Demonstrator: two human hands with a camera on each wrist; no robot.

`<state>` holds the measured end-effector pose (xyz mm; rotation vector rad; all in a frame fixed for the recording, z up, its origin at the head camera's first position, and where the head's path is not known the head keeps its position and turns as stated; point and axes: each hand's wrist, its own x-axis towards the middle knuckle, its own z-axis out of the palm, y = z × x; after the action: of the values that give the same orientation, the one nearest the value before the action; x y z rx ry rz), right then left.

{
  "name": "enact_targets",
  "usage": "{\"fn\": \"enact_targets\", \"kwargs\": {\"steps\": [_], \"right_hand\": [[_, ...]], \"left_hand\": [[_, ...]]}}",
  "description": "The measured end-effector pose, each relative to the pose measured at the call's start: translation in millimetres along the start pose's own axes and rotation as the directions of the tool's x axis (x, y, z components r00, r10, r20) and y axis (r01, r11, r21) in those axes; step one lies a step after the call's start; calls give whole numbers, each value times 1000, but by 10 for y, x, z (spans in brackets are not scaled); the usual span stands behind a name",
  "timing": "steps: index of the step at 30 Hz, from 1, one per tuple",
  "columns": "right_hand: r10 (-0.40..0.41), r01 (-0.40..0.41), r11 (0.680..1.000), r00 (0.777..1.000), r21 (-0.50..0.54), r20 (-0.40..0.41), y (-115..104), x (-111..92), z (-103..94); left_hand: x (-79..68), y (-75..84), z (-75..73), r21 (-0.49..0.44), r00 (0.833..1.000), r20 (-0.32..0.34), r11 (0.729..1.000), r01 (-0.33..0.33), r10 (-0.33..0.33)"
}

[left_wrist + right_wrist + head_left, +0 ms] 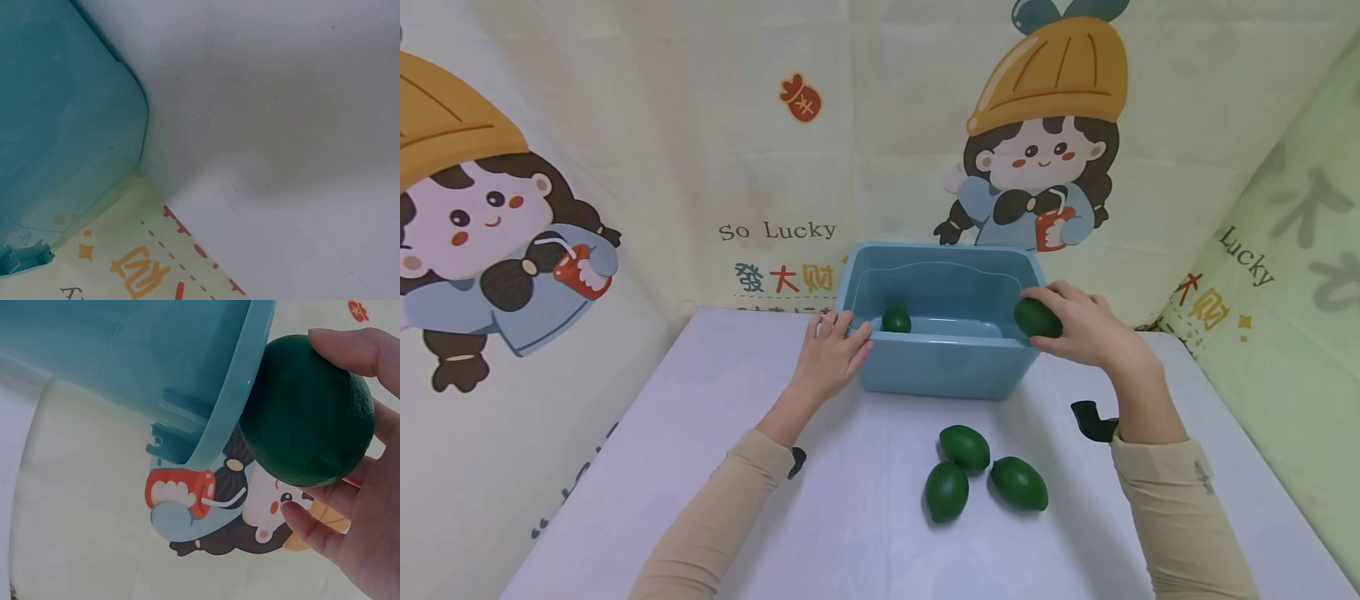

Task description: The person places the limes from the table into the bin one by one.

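Note:
A blue plastic bin (951, 367) stands upright at the back of the table. My left hand (829, 354) rests at its front left corner, fingers stretched out along the rim; the left wrist view shows only the bin's wall (69, 112), not the hand. With the thumb and fingers of my right hand (1086, 325) I grip a dark green lime (1038, 318) over the bin's right rim. In the right wrist view this lime (306, 412) overlaps the outer edge of the rim (240, 381). Another lime (896, 320) lies inside the bin at the left, partly hidden by the front wall.
Three more limes, one at the back (965, 447), one at the left (947, 492) and one at the right (1018, 483), lie close together on the white table (820, 533) before the bin. A printed cloth (902, 125) hangs behind and at both sides.

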<state>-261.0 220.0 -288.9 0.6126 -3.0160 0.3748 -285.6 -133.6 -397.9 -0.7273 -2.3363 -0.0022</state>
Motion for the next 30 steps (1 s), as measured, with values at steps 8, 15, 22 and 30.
{"fn": "enact_targets", "kwargs": {"steps": [8, 15, 22, 30], "right_hand": [[-20, 20, 1000, 1000, 16, -12, -2, 79, 8], [-22, 22, 1000, 999, 2, -26, 0, 177, 36], [-33, 33, 999, 999, -13, -25, 14, 264, 64], [-26, 26, 1000, 1000, -5, -16, 23, 339, 96]], "left_hand": [[5, 0, -18, 4, 1000, 15, 1000, 1, -1], [8, -2, -1, 4, 1000, -9, 1000, -9, 9], [14, -5, -1, 3, 1000, -12, 1000, -9, 9], [9, -6, -4, -8, 1000, 4, 1000, 0, 0]]}}
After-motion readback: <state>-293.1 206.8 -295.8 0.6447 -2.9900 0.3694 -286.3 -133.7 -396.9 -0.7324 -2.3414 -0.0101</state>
